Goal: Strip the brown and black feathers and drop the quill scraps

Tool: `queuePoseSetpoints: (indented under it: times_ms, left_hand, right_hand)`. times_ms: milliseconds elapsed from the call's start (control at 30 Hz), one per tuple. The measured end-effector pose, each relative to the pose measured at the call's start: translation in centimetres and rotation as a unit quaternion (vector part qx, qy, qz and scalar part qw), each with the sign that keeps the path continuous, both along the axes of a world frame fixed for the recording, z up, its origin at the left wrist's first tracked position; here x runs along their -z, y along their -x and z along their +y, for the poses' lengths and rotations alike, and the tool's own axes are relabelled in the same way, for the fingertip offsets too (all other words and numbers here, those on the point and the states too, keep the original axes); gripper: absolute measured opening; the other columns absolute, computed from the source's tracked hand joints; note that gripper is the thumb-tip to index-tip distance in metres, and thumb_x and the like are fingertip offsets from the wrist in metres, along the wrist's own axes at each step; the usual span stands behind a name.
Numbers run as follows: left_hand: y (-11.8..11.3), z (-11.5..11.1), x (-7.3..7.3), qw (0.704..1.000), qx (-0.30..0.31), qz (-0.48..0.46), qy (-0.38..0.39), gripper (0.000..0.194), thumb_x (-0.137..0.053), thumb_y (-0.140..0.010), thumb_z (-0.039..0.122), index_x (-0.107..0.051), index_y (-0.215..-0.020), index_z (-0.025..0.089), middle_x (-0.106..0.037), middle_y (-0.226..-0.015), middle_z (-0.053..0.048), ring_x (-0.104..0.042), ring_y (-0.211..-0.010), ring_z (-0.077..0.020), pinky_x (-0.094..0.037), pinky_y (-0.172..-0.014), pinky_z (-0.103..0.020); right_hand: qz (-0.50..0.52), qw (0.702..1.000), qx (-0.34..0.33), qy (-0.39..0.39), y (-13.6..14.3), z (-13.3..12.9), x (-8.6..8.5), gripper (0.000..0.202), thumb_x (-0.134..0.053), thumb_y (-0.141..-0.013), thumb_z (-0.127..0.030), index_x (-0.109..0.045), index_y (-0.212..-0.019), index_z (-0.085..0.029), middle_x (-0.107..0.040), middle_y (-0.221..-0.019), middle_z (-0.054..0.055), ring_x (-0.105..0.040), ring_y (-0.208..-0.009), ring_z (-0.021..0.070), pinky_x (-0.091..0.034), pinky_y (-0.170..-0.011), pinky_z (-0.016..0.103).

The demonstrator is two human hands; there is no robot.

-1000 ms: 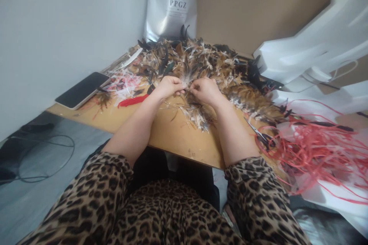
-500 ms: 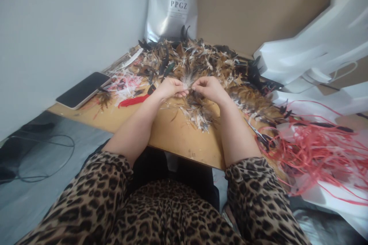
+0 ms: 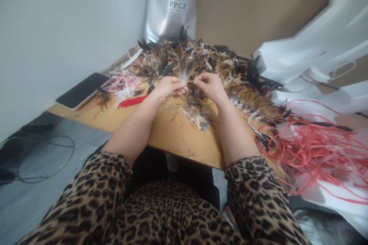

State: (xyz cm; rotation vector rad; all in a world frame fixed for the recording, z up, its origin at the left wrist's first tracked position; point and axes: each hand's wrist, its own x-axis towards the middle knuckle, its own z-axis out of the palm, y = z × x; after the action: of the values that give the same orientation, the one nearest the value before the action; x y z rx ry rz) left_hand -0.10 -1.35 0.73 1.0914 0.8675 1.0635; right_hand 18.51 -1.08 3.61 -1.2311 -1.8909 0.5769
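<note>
Pinched in my left hand (image 3: 171,86) is a feather (image 3: 186,72), grey-brown with a pale fluffy base, its tip pointing away from me. My right hand (image 3: 211,86) is just to the right, thumb and forefinger pressed together near the feather's base; whatever they grip is too small to make out. Behind both hands spreads a wide heap of brown, white and black feathers (image 3: 227,59). A smaller clump of feathers (image 3: 198,116) lies on the wooden table (image 3: 184,141) below my hands. Beside my left wrist are red strands (image 3: 132,101).
A phone (image 3: 83,90) lies at the table's left edge, near pink and white strips (image 3: 125,84). Scissors (image 3: 258,134) rest on the right beside a tangle of red ribbon (image 3: 313,149). A silver bag (image 3: 171,11) stands at the back. A white machine (image 3: 299,57) stands at right.
My right hand has shifted slightly up and right, widening the gap between my hands. The feather stays in my left fingers, its fluffy base showing more.
</note>
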Motion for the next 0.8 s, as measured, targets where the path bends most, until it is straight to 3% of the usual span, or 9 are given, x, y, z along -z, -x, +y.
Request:
queuePoseSetpoints:
  times_ms: [133, 300, 533, 667, 800]
  left_hand:
    - [0.5, 0.9, 0.1, 0.988, -0.074, -0.131, 0.024, 0.007, -0.067, -0.075, 0.014, -0.064, -0.077, 0.009, -0.068, -0.068, -0.003, -0.058, -0.052, -0.0026, -0.046, -0.051, -0.011]
    - [1.1, 1.2, -0.4, 0.967, -0.126, -0.207, 0.074, 0.006, -0.058, -0.083, 0.012, -0.061, -0.079, 0.012, -0.067, -0.069, 0.000, -0.056, -0.052, 0.0001, -0.042, -0.048, -0.007]
    - [1.0, 1.1, -0.6, 0.968, -0.128, -0.198, 0.083, 0.004, -0.060, -0.082, 0.014, -0.061, -0.078, 0.013, -0.068, -0.073, 0.000, -0.055, -0.053, 0.0007, -0.041, -0.049, -0.007]
    - [0.7, 1.1, -0.3, 0.974, -0.122, -0.178, 0.070, 0.006, -0.065, -0.079, 0.016, -0.061, -0.076, 0.012, -0.068, -0.072, 0.000, -0.055, -0.052, 0.0005, -0.042, -0.050, -0.009]
    - [0.5, 1.1, -0.1, 0.979, -0.111, -0.160, 0.064, 0.006, -0.064, -0.079, 0.015, -0.061, -0.075, 0.011, -0.067, -0.069, 0.000, -0.055, -0.051, 0.0001, -0.041, -0.050, -0.009]
  right_hand:
    - [-0.011, 0.998, 0.061, -0.016, -0.2, 0.0, 0.0, 0.019, -0.057, -0.073, -0.030, -0.066, -0.073, -0.013, -0.063, -0.064, 0.002, -0.050, -0.058, 0.0123, -0.039, -0.061, 0.026]
    - [-0.141, 0.985, 0.077, -0.069, -0.3, 0.3, 0.9, 0.016, -0.055, -0.075, -0.027, -0.067, -0.074, -0.017, -0.066, -0.075, 0.003, -0.055, -0.072, 0.0164, -0.040, -0.071, 0.030]
    - [-0.275, 0.959, -0.003, -0.061, 0.0, 0.0, 1.0, 0.014, -0.056, -0.075, -0.023, -0.068, -0.083, -0.020, -0.067, -0.087, 0.006, -0.055, -0.088, 0.0226, -0.034, -0.083, 0.036]
    - [-0.325, 0.943, -0.010, -0.077, 0.8, -0.5, 1.7, 0.020, -0.057, -0.076, -0.024, -0.067, -0.093, -0.021, -0.066, -0.094, 0.009, -0.052, -0.096, 0.0265, -0.031, -0.084, 0.040]
    - [-0.281, 0.956, 0.001, -0.079, 1.4, -0.5, 2.2, 0.018, -0.054, -0.079, -0.027, -0.068, -0.088, -0.020, -0.064, -0.092, 0.009, -0.053, -0.095, 0.0250, -0.033, -0.084, 0.038]
